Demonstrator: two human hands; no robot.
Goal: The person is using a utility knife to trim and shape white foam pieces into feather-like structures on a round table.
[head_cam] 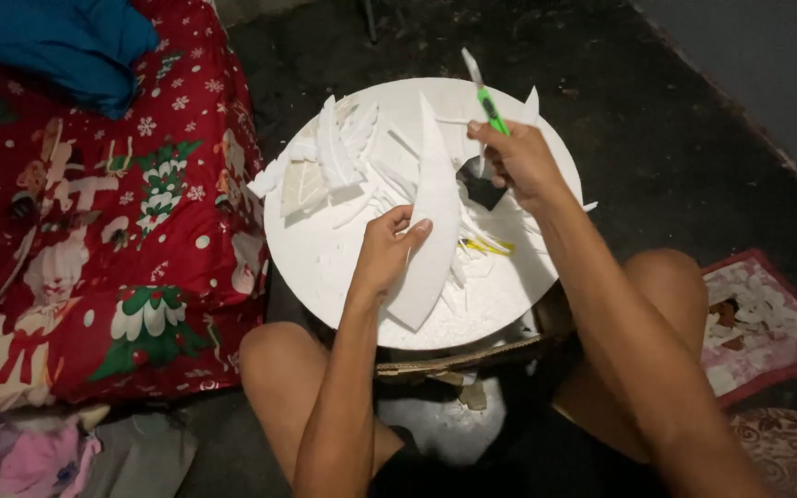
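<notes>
My left hand grips a long curved white foam strip, held upright over a round white foam disc that rests on my lap. My right hand is closed around a green utility knife, its blade end pointing up and away from me, just right of the strip's upper part. Several white foam offcuts lie piled on the disc's far left part. A dark cut-out hole shows in the disc below my right hand.
A red bed cover with festive print lies to the left, with a blue cloth on it. A dark floor stretches beyond the disc. A patterned mat lies at the right. My bare knees flank the disc.
</notes>
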